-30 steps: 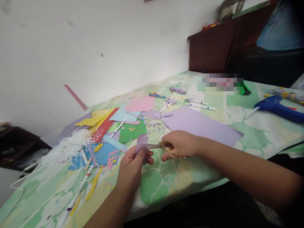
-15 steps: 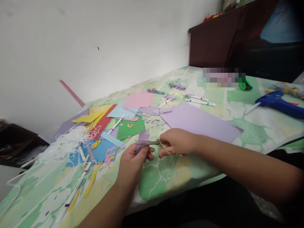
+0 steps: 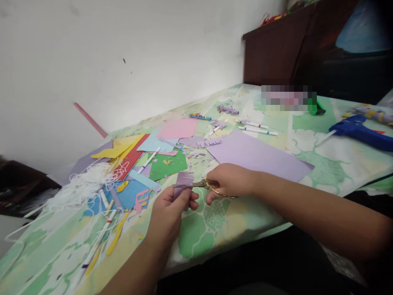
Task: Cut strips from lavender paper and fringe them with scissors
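Between the thumb and fingers of my left hand (image 3: 172, 209) is a small purple paper strip (image 3: 183, 180), its right edge cut into a fringe. My right hand (image 3: 229, 180) is closed round the gold handles of a pair of scissors (image 3: 202, 184). The scissor blades point left and lie across the strip, just above my left thumb. Beyond my hands, a large lilac sheet (image 3: 251, 155) lies flat on the tablecloth. A fringed purple strip (image 3: 209, 143) rests beside its upper left corner.
Coloured paper, including a green sheet (image 3: 172, 164) and a pink sheet (image 3: 178, 128), covers the left middle. White string (image 3: 82, 186) lies tangled at the left. Felt-tip pens (image 3: 258, 131) are scattered about. A blue glue gun (image 3: 362, 131) lies at the right. A wall borders the table.
The purple strip has shifted slightly left and looks a little more face-on, with the blades still across it. My hands stay in nearly the same place; the whole view has shifted slightly.
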A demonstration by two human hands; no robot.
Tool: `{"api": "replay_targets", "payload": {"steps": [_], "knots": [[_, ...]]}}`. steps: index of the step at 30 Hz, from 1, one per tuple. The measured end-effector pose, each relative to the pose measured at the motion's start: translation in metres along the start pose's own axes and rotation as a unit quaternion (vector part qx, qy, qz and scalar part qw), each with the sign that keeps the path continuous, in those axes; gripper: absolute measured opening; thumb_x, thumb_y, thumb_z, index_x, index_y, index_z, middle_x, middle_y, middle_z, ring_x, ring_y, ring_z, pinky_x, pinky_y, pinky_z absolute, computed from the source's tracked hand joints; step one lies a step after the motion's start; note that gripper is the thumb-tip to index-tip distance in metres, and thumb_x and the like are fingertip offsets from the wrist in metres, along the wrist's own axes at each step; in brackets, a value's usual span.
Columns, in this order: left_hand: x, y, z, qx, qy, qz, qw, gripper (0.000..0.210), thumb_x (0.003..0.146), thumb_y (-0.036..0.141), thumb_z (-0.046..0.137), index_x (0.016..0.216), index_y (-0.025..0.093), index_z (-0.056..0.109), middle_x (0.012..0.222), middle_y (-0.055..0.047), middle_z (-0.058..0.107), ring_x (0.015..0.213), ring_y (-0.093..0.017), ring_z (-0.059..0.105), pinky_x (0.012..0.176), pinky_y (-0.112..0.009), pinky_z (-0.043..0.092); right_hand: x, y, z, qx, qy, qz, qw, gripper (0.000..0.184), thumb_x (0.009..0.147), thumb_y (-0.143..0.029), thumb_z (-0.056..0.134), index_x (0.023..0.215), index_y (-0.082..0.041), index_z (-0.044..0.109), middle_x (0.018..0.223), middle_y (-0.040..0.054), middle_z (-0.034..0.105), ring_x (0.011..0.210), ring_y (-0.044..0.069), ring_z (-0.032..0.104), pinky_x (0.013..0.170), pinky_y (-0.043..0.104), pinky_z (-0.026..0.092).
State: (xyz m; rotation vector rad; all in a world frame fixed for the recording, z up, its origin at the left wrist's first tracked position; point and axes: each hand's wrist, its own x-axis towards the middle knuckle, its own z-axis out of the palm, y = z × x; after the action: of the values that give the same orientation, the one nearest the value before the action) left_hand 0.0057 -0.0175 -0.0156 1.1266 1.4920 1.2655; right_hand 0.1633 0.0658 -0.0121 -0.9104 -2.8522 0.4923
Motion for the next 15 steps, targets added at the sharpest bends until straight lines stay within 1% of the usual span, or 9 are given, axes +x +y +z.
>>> {"api": "replay_targets", "payload": {"steps": [4, 7, 10, 15], "knots": [[-0.0036, 0.0052, 0.0007, -0.046, -0.004, -0.008, 0.999, 0.011, 0.061, 0.026, 0.055, 0.058, 0.015, 0.056, 0.051, 0.001, 0.059, 0.045, -0.010, 0.052, 0.048, -0.024, 0.039, -0.0012, -0.0018, -0.0029, 0.004, 0.004, -0.006, 1.000, 0.053, 0.061, -0.066, 0.037, 0.064, -0.017, 0.054, 0.054, 0.0011, 0.051, 0.047, 0.009, 0.037, 0.043, 0.021, 0.021], [-0.0047, 0.0066, -0.0005, -0.073, -0.017, -0.011, 0.997, 0.011, 0.062, 0.026, 0.055, 0.059, 0.015, 0.056, 0.052, 0.001, 0.060, 0.045, -0.011, 0.053, 0.049, -0.026, 0.041, -0.0020, -0.0031, -0.0049, 0.004, 0.011, -0.006, 1.000, 0.052, 0.061, -0.066, 0.036, 0.062, -0.017, 0.053, 0.052, 0.0003, 0.049, 0.046, 0.009, 0.036, 0.043, 0.020, 0.021], [-0.0042, 0.0052, -0.0021, -0.072, -0.028, -0.008, 0.997, 0.011, 0.064, 0.025, 0.055, 0.061, 0.015, 0.058, 0.053, 0.000, 0.060, 0.048, -0.012, 0.054, 0.051, -0.026, 0.042, -0.0025, -0.0035, -0.0065, 0.009, 0.016, -0.004, 1.000, 0.051, 0.061, -0.066, 0.037, 0.060, -0.017, 0.051, 0.052, -0.0006, 0.048, 0.046, 0.008, 0.036, 0.043, 0.020, 0.021], [-0.0033, 0.0030, -0.0015, -0.065, -0.007, -0.003, 0.998, 0.012, 0.064, 0.026, 0.055, 0.057, 0.016, 0.057, 0.052, 0.001, 0.060, 0.046, -0.011, 0.053, 0.049, -0.026, 0.041, -0.0037, -0.0029, -0.0078, 0.013, 0.020, -0.007, 1.000, 0.051, 0.060, -0.066, 0.037, 0.062, -0.017, 0.050, 0.053, -0.0008, 0.047, 0.046, 0.008, 0.035, 0.043, 0.020, 0.021]]}}
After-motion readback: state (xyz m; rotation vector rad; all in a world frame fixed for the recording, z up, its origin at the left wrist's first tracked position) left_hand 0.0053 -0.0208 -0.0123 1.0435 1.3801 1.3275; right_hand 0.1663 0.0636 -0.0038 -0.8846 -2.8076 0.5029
